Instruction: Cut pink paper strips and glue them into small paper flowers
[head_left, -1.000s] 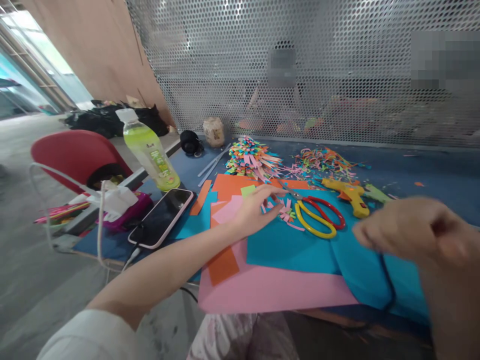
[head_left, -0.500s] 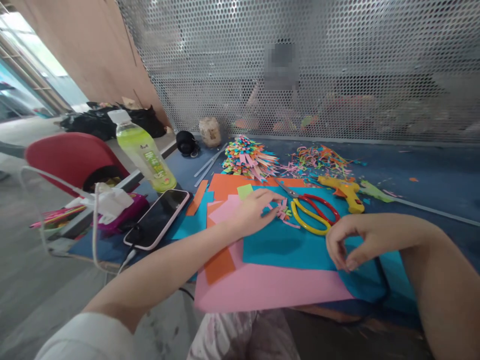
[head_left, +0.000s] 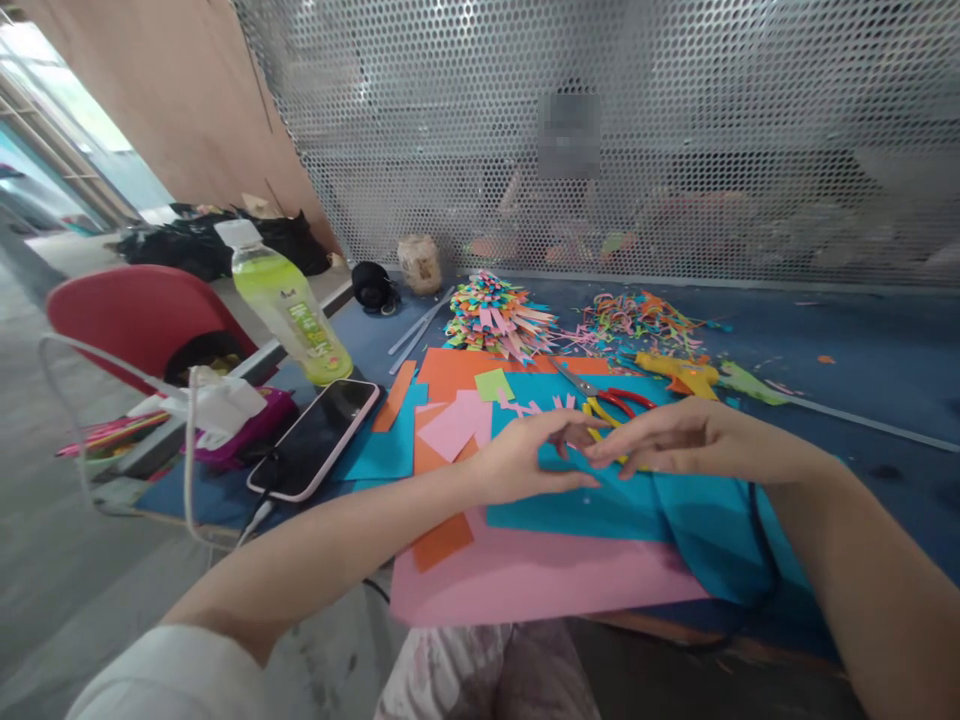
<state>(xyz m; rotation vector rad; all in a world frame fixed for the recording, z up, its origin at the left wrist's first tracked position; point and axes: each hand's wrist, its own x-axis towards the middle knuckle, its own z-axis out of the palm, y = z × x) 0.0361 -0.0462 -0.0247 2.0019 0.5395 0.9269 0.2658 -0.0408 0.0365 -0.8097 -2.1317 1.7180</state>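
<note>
Over the blue paper sheet (head_left: pixel 555 512), my left hand (head_left: pixel 517 458) is open, thumb and fingers apart. My right hand (head_left: pixel 712 440) reaches in from the right with its fingers stretched out. Their fingertips meet or nearly meet; no item shows between them. Behind the fingers lie scissors (head_left: pixel 576 379) with red and yellow handles, partly covered by my right hand. Small cut pink strips (head_left: pixel 525 408) lie just beyond my left hand, near a green paper square (head_left: pixel 493 385). Pink pieces (head_left: pixel 450 428) rest left of it. A large pink sheet (head_left: pixel 540 575) lies underneath.
A layered paper-strip cone (head_left: pixel 495 320) stands at the back beside a heap of paper shreds (head_left: pixel 645 318). To the right lies a yellow glue gun (head_left: pixel 686 373). A phone (head_left: pixel 315 440), a drink bottle (head_left: pixel 289 310) and a tissue pack (head_left: pixel 232 420) occupy the left side.
My right hand has moved left and up to my left hand, its fingers straightening. My left hand has shifted slightly down and right, away from the small strips, which now lie farther left.
</note>
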